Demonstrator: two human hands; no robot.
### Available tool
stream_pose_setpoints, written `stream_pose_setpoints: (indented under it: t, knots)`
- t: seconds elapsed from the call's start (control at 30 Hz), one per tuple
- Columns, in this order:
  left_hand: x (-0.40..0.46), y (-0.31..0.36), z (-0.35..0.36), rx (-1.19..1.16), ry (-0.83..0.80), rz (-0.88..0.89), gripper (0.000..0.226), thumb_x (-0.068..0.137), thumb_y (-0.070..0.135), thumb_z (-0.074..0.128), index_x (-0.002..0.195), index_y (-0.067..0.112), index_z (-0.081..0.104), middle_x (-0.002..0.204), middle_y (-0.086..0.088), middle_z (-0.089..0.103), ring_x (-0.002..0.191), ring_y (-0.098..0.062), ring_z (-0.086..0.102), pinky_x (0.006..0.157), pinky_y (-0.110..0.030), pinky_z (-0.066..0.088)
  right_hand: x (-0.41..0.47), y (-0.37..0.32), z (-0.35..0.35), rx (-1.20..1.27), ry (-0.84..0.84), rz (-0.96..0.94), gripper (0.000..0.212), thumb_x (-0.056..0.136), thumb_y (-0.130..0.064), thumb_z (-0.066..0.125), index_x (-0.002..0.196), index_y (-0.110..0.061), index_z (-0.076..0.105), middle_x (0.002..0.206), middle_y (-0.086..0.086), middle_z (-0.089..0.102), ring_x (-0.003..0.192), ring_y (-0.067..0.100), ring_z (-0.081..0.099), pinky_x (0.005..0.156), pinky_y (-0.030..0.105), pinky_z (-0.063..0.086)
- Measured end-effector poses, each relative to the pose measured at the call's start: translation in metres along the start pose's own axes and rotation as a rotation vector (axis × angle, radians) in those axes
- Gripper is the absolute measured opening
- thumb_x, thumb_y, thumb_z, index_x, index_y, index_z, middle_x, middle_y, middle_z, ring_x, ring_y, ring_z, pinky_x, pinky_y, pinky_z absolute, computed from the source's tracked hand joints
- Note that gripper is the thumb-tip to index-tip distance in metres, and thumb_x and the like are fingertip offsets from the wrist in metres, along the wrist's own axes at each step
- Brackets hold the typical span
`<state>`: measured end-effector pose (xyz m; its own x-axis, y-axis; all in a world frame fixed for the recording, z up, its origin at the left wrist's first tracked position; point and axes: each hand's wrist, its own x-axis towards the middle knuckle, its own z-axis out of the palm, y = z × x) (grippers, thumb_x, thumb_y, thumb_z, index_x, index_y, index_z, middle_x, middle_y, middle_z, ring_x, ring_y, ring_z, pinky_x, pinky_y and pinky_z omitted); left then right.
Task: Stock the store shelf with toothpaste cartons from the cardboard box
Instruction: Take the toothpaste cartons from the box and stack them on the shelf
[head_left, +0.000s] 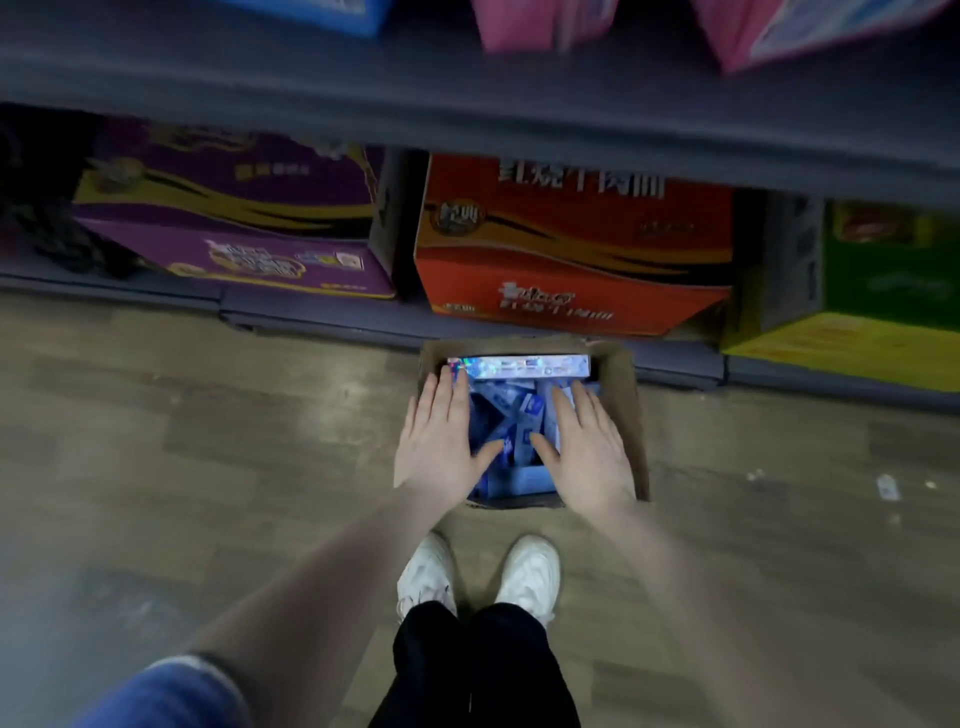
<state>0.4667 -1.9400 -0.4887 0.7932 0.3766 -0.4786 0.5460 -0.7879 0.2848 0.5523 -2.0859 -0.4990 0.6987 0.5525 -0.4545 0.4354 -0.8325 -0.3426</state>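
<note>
An open cardboard box stands on the floor in front of the bottom shelf, with several blue toothpaste cartons piled loosely inside. One shiny silver-blue carton lies across the far side of the box. My left hand hovers flat over the left side of the box, fingers spread, fingertips near the shiny carton's left end. My right hand is spread over the right side. Neither hand holds a carton.
The grey shelf edge runs across the top. Below it stand a purple case, an orange case and a green-yellow case. Pink packages sit above. My white shoes stand on the wooden floor just behind the box.
</note>
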Motion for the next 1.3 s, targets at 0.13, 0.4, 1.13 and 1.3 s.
stream_pose_setpoints:
  t: [0.13,0.4,1.13,1.3]
  knots:
    - [0.031,-0.005,0.054,0.178,-0.256,-0.123,0.105,0.077,0.081,0.030,0.148,0.018,-0.015,0.157,-0.008,-0.016,0.145,-0.026,-0.013,0.113,-0.050,-0.010,0.031,0.027,0.052,-0.013,-0.251,0.046,0.071,0.095,-0.051,0.036,0.150,-0.020,0.005,0.158,0.009,0.000,0.146,0.024,0.000,0.118,0.036,0.007]
    - [0.059,0.010,0.115,0.237,-0.440,-0.023,0.123,0.072,0.072,0.056,0.146,0.011,-0.022,0.154,-0.013,-0.023,0.142,-0.029,-0.022,0.114,-0.042,-0.013,0.064,0.054,0.107,-0.085,-0.398,-0.121,0.077,0.091,-0.046,0.049,0.150,-0.019,0.008,0.158,0.009,-0.001,0.146,0.023,0.004,0.117,0.033,0.008]
    - [0.091,-0.017,0.148,0.061,-0.693,-0.137,0.095,0.081,0.033,0.067,0.150,0.018,0.004,0.143,-0.021,0.028,0.136,-0.036,0.022,0.109,-0.039,0.029,0.121,0.045,0.126,-0.067,-0.402,0.044,0.045,0.090,-0.022,0.057,0.131,-0.018,0.039,0.133,0.015,0.029,0.100,0.037,0.055,0.078,0.039,0.047]
    - [0.090,-0.013,0.144,0.019,-0.668,-0.247,0.097,0.070,0.047,0.075,0.141,0.006,0.024,0.135,-0.015,0.039,0.126,-0.028,0.038,0.098,-0.031,0.038,0.088,0.055,0.128,0.003,-0.400,0.076,0.029,0.088,-0.021,0.059,0.115,-0.019,0.048,0.120,0.011,0.037,0.091,0.035,0.057,0.079,0.039,0.049]
